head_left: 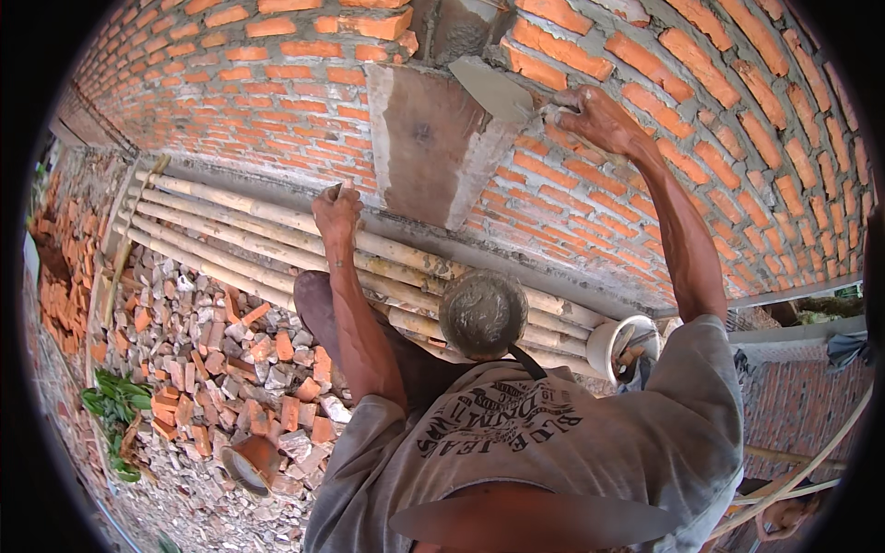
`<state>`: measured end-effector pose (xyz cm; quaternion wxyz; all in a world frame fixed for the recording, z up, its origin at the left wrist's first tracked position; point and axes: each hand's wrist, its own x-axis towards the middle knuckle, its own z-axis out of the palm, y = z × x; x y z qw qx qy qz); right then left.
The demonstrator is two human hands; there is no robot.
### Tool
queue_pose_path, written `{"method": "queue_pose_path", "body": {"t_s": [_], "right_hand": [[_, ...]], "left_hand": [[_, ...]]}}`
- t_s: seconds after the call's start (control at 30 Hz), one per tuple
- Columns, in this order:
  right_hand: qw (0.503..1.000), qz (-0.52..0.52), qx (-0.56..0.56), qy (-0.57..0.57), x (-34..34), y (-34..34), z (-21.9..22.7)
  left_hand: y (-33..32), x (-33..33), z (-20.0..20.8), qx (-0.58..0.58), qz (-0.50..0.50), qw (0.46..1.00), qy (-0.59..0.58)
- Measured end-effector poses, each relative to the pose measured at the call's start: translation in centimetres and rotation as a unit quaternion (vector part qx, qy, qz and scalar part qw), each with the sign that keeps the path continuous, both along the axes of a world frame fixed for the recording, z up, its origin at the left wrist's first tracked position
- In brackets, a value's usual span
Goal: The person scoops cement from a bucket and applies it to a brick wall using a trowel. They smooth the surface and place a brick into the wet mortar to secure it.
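Note:
My right hand (597, 120) is wrapped round the handle of a trowel. The flat grey trowel blade (493, 89) lies across the upper right edge of a brown, mortar-smeared board (422, 138) set between two stretches of brick wall. Above the board, a recess in the wall holds wet grey mortar (461, 39). My left hand (337, 214) is closed in front of the wall, left of the board and above the bamboo poles; whatever its fingers hold is too small to make out. A round bucket of grey mortar (483, 313) stands close to my body on the poles.
Several bamboo poles (240, 230) form a platform along the orange brick wall (295, 101). A white bucket (619, 346) stands at its right. Broken bricks and rubble (277, 369) lie below, with a tipped bucket (251, 464) and a green plant (115, 415). A slanting pole (802, 470) crosses the lower right.

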<state>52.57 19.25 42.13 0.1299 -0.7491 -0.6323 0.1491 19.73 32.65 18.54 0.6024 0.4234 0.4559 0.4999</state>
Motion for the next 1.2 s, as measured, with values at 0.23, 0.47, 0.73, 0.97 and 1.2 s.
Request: {"method": "queue_pose_path", "body": {"t_s": [0.23,0.47,0.73,0.97,1.2], "right_hand": [[0.997,-0.020,0.076,-0.014,0.8,-1.6,0.1],[0.995,0.019,0.098,-0.001,0.5,1.3,-1.7],[0.941,0.019,0.065,0.333,0.3,4.6,-2.1],[0.927,-0.143,0.120,0.327,0.3,4.9,-2.2],[0.937,-0.011,0.061,0.343,-1.2,3.0,-3.2]], "left_hand": [[0.7,-0.1,-1.4,0.015,-0.005,1.000,-0.025],[0.9,0.0,-1.9,0.017,-0.024,0.999,-0.024],[0.4,-0.3,-1.2,0.002,0.002,1.000,0.013],[0.2,-0.3,-1.0,0.003,0.021,0.999,0.041],[0.2,0.3,-0.6,-0.001,0.010,1.000,0.025]]}}
